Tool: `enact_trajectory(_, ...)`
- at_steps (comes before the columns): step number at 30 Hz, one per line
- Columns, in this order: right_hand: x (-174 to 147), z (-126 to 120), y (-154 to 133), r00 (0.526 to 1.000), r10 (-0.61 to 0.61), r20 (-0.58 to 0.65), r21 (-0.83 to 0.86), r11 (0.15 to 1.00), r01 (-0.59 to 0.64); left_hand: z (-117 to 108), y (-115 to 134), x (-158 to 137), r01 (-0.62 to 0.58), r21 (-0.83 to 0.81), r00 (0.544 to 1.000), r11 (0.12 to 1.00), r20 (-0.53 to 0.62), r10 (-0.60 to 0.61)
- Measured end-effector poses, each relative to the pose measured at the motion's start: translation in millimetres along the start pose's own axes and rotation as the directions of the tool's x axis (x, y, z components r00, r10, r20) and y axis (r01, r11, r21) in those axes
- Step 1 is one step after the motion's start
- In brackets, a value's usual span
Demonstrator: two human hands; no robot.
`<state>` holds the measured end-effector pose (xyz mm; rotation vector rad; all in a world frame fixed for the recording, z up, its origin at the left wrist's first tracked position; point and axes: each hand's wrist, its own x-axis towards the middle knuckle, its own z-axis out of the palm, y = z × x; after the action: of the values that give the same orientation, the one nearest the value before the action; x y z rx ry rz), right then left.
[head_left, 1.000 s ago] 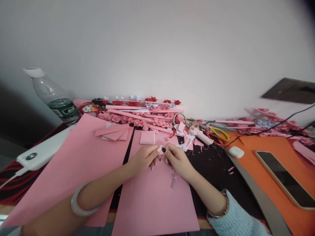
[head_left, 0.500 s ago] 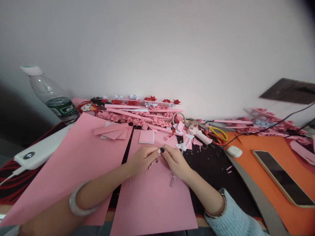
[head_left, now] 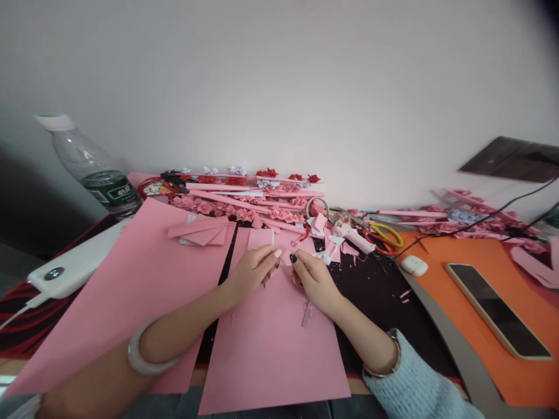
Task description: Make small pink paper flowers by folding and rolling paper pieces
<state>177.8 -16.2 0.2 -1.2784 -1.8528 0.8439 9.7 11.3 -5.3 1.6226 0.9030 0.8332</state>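
Between my fingertips is a small piece of pink paper [head_left: 285, 256], partly hidden by the fingers. My left hand [head_left: 252, 272] pinches it from the left, and my right hand [head_left: 315, 280] pinches its other side. Both hands are over a large pink sheet [head_left: 275, 361] on the table. Just behind my left hand lies a small stack of pink paper squares [head_left: 260, 238], half covered by the hand. A narrow curled scrap of paper [head_left: 307, 315] rests on the sheet below my right hand.
Pink paper roses and rolled stems [head_left: 244, 203] lie along the wall. A pink glue gun [head_left: 351, 233], scissors [head_left: 386, 235] and a tape roll [head_left: 317, 208] are behind my right hand. A phone [head_left: 498, 311] lies on orange paper; a water bottle [head_left: 96, 169] and power bank [head_left: 78, 256] are left.
My hands have moved slightly apart, so more of the pink piece shows between the fingertips. My left hand now covers part of the square stack.
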Motion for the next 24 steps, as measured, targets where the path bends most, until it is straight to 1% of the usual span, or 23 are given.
enact_trajectory(2,-0.1,-0.3,-0.4,1.0,0.002,-0.004,-0.004,1.0,-0.002,-0.6,0.5,1.0,0.001,-0.018,1.0,1.0,-0.001,-0.001)
enact_trajectory(5,0.0,-0.2,-0.7,1.0,-0.013,-0.014,-0.039,0.999,0.013,-0.6,0.7,0.6,-0.007,-0.002,0.998,1.0,0.061,0.008)
enact_trajectory(7,0.4,0.1,-0.5,0.999,-0.019,-0.028,-0.064,0.998,0.018,-0.4,0.8,-0.2,-0.023,0.026,0.997,0.999,0.076,0.021)
enact_trajectory(11,1.1,0.6,0.8,0.999,-0.01,-0.039,-0.085,0.996,0.006,-0.8,0.8,-0.7,-0.06,0.09,0.996,0.994,0.072,0.054)
enact_trajectory(14,1.3,0.9,2.3,0.999,0.006,-0.054,-0.102,0.995,-0.011,-0.8,0.1,0.2,-0.052,0.137,0.998,0.989,0.054,0.045)
enact_trajectory(19,0.4,0.5,2.2,0.986,0.001,-0.165,-0.089,0.996,-0.015,-0.4,0.0,0.6,-0.028,0.145,1.0,0.989,0.018,0.026)
enact_trajectory(21,-0.3,0.6,0.9,0.987,-0.009,-0.162,-0.088,0.996,-0.005,-0.2,0.2,0.2,-0.033,0.178,0.999,0.984,0.02,0.03)
enact_trajectory(24,-1.1,1.9,-0.4,0.992,-0.023,-0.123,-0.089,0.996,0.012,0.2,0.5,-0.6,-0.064,0.237,0.998,0.969,0.032,0.058)
